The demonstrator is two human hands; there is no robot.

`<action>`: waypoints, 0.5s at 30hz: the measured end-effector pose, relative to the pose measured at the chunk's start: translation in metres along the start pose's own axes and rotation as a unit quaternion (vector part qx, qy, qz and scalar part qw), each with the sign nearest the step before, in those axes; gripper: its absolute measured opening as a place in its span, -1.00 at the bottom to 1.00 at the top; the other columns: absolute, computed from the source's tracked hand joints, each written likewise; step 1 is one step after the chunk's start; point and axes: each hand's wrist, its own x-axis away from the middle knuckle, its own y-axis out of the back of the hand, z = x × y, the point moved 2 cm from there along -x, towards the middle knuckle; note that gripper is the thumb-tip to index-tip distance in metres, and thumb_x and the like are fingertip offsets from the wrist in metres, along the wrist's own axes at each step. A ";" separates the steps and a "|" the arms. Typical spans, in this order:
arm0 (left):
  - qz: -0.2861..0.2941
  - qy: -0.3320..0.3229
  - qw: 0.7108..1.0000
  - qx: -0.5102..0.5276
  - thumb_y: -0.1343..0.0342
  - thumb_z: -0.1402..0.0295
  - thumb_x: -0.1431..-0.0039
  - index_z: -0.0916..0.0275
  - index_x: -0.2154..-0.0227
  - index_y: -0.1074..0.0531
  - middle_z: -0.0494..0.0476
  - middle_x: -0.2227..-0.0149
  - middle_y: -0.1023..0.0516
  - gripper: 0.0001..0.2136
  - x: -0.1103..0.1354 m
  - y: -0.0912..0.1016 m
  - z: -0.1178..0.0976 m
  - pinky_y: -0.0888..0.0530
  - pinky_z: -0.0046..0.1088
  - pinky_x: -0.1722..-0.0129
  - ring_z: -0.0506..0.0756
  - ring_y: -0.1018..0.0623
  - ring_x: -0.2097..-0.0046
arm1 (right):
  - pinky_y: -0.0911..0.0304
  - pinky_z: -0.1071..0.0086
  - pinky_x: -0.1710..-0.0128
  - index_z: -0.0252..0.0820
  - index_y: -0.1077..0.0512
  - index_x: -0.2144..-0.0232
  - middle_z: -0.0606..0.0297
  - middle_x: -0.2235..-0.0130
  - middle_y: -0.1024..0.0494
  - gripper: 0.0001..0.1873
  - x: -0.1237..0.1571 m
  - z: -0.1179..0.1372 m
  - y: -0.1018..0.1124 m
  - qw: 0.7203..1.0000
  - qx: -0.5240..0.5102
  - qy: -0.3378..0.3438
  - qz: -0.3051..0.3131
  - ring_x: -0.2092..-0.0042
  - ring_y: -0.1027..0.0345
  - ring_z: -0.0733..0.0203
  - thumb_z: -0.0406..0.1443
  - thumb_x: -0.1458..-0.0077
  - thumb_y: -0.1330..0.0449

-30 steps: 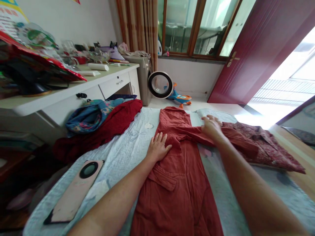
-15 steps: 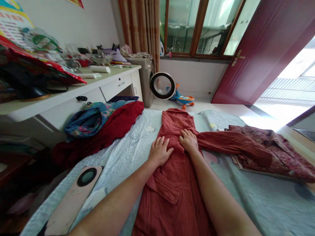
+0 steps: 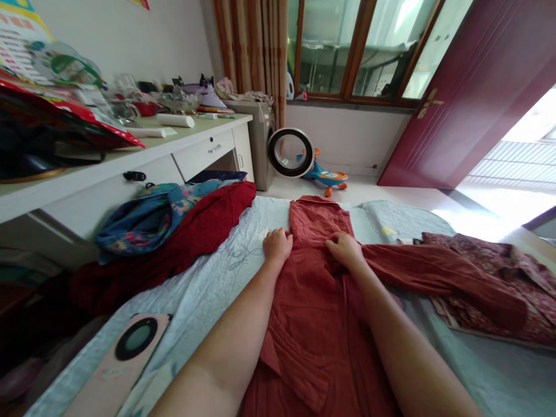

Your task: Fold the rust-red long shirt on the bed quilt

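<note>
A rust-red long-sleeved shirt (image 3: pixel 304 295) lies lengthwise on the bed, its collar end away from me. One sleeve stretches out to the right, and the other is folded down over the body with its cuff towards me. My left hand (image 3: pixel 278 244) is closed at the shirt's left edge, fingers curled on the cloth. Opposite it, my right hand (image 3: pixel 346 250) pinches the cloth near the base of the outstretched sleeve. The fabric between the hands is slightly bunched.
Patterned folded clothing (image 3: pixel 490 289) lies to the right, under the sleeve's end. Dark red cloth (image 3: pixel 204 237) and a blue floral garment (image 3: pixel 143 220) are heaped left. A pale phone-like case (image 3: pixel 117 365) rests nearer me. Beyond the bed, a washing machine's round door (image 3: pixel 290 153) hangs open.
Both hands lay flat with fingers spread on the shirt; now their fingers are curled on its cloth. My left hand has moved forward to the left edge. The view has shifted slightly.
</note>
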 end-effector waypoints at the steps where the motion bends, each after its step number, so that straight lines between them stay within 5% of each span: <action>1: 0.007 -0.005 1.000 -0.005 -0.02 0.26 -0.24 0.18 0.18 -0.51 0.20 0.13 -0.59 -0.78 0.000 0.000 0.001 -0.38 -0.35 0.06 0.17 -0.51 0.05 | -0.28 0.29 0.08 -0.20 -0.56 0.20 0.13 0.16 -0.62 -0.67 -0.011 0.002 0.004 1.000 -0.023 -0.006 -0.014 0.10 -0.46 0.06 -0.22 -0.12 -0.06; 5: 0.018 -0.014 1.000 -0.012 0.02 0.29 -0.25 0.18 0.23 -0.51 0.17 0.14 -0.60 -0.80 -0.004 0.002 0.001 -0.38 -0.36 0.10 0.15 -0.52 0.08 | -0.26 0.37 0.05 -0.24 -0.53 0.10 0.15 0.09 -0.60 -0.63 -0.056 0.020 0.009 0.993 -0.095 0.001 -0.076 0.06 -0.45 0.15 -0.34 -0.10 -0.04; 10: 0.008 -0.012 1.000 -0.014 0.06 0.29 -0.27 0.19 0.26 -0.51 0.17 0.17 -0.61 -0.77 -0.005 0.004 -0.001 -0.40 -0.34 0.12 0.16 -0.53 0.10 | -0.27 0.37 0.02 -0.30 -0.41 -0.08 0.07 -0.03 -0.54 -0.54 -0.097 0.041 -0.003 0.993 -0.091 -0.012 -0.074 -0.02 -0.41 0.10 -0.32 -0.12 -0.06; 15: 0.001 0.017 1.000 -0.023 0.11 0.35 -0.27 0.20 0.23 -0.53 0.19 0.16 -0.61 -0.72 -0.005 0.009 -0.002 -0.40 -0.32 0.12 0.18 -0.53 0.09 | -0.30 0.37 0.10 -0.24 -0.53 0.13 0.11 0.15 -0.61 -0.69 -0.111 0.042 -0.014 0.996 -0.069 -0.035 -0.041 0.10 -0.47 0.08 -0.31 -0.08 -0.14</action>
